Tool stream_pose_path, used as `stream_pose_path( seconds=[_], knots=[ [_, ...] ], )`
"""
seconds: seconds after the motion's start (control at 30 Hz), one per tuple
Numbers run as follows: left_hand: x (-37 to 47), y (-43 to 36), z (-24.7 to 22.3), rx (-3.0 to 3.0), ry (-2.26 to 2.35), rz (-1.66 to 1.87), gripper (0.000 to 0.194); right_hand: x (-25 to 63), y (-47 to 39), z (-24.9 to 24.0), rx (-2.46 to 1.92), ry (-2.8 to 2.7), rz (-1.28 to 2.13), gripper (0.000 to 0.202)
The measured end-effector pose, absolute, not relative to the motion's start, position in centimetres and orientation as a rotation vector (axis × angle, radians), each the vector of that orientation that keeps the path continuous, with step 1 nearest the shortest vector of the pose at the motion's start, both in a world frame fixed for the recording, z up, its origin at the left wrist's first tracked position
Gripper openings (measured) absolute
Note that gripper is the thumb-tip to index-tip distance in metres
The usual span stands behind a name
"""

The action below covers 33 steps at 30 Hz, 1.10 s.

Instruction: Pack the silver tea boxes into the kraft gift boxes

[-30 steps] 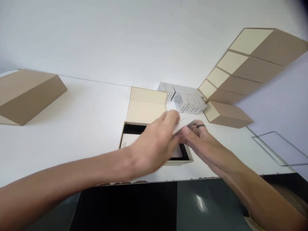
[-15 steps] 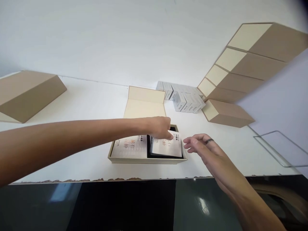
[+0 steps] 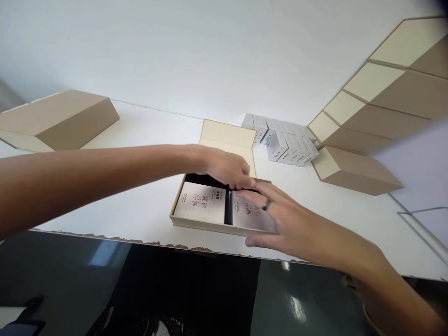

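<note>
Head view: left hand (image 3: 229,169) fingertips press far edge of right-hand packet (image 3: 250,215) in open gift box (image 3: 196,223) on table (image 3: 140,140); right hand (image 3: 290,224) lies flat on it, fingers spread, nothing clasped. Looks light, stiff card; best held by edges.

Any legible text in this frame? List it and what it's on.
Left packet in the open gift box: large reddish Chinese characters plus small dark print, too blurred to read.
Right packet, partly under the right hand: similar characters, unreadable.
Small white boxes at the back: tiny dark print, too small to read.
Tan boxes: no text.
</note>
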<state>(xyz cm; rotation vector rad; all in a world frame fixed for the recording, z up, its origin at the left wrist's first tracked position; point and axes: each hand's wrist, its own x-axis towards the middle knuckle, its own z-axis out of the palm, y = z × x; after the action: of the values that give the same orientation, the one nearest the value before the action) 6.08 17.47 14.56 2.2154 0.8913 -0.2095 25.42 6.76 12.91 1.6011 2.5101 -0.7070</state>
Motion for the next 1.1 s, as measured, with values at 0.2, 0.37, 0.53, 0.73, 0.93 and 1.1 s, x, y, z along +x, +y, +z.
stream_pose_path(
  seconds=[0.2, 0.37, 0.53, 0.73, 0.93, 1.1],
  knots=[
    [2.3, 14.5, 14.5, 2.332, 1.002, -0.598, 0.078, 22.5, 10.6, 12.4, 1.099, 2.472, -0.502, 0.054],
    [3.3, 12.1, 13.6, 2.580, 0.989, -0.609, 0.072, 22.1, 11.2, 11.8, 1.073, 2.403, -0.516, 0.050],
    [4.5, 12.3, 14.3, 2.581, 0.967, -0.777, 0.093, 22.1, 11.3, 11.6, 1.056, 2.426, -0.527, 0.038],
    [4.8, 13.0, 14.0, 2.611, 0.921, -0.882, 0.085, 22.1, 11.1, 11.4, 1.065, 2.395, -0.528, 0.030],
    [5.4, 13.7, 12.8, 2.563, 0.881, -0.836, 0.085, 21.9, 11.2, 11.3, 1.081, 2.356, -0.485, 0.030],
    [3.5, 14.0, 14.3, 2.432, 0.929, -0.672, 0.099, 22.1, 11.3, 11.5, 1.092, 2.387, -0.631, 0.037]
  ],
)
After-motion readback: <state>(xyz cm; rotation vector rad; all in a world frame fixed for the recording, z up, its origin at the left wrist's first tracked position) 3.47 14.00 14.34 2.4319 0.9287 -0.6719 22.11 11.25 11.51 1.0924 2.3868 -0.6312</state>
